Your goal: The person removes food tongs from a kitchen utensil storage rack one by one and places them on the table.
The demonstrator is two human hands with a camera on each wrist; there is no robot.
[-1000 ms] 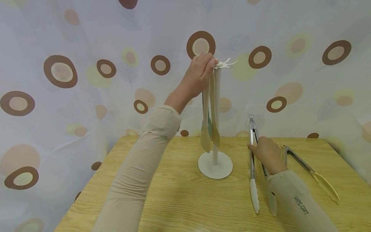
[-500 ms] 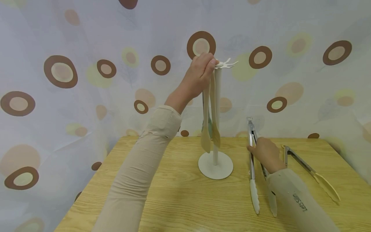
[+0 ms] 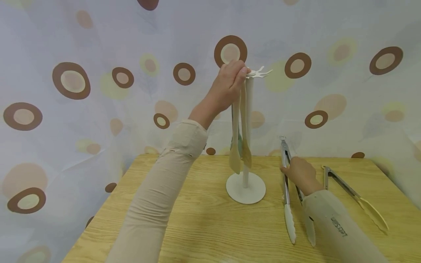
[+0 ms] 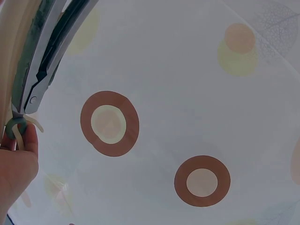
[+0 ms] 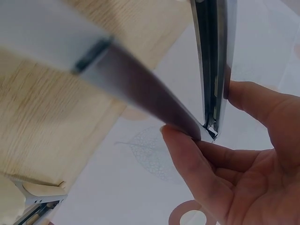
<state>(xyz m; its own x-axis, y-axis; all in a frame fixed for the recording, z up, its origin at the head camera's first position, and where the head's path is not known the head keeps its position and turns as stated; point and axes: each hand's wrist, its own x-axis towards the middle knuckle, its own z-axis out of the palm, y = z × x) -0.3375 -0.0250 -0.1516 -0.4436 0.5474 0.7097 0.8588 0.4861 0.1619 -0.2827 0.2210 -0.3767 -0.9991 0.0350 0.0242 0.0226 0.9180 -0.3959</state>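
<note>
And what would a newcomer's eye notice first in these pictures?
Probably the brown-ringed backdrop behind the table. Then the stand on the table, utensils hanging from it and the left hand at its top. In the head view, right of it, the right hand holds white-tipped tongs; yellow-tipped tongs are farther right.

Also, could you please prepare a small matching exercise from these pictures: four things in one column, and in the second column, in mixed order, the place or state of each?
Things
1. Left hand
2. Right hand
3. Stand
4. Yellow-tipped tongs

Places and states
A. Upright, with kitchen tools hanging from it
B. Lying on the table, farthest to the right of the four
C. Holding the white-tipped tongs
D. Raised at the top of the upright pole

Right pairs: 1-D, 2-C, 3-A, 4-B
</note>
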